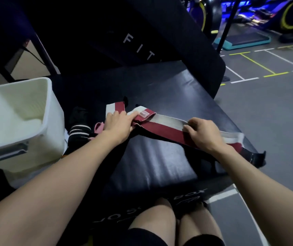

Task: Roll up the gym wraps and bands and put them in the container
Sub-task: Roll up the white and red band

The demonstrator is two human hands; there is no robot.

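Observation:
A long maroon-and-white wrap (167, 126) lies stretched across the black padded box (152, 162). My left hand (119, 124) presses and grips its bunched left end near a small pink label. My right hand (202, 134) pinches the white edge of the wrap farther right. Past my right wrist the wrap ends in a black tab at the box edge. A black wrap with white stripes (79, 130) and a pink band (98, 127) lie left of my left hand. The white plastic container (40, 139) stands at the left, open on top.
A black upright pad with white letters (138, 48) rises behind the box. Grey gym floor with white and yellow lines (266, 71) lies to the right. A teal step platform (245, 41) and exercise bikes stand far back. My knees (174, 224) are at the bottom.

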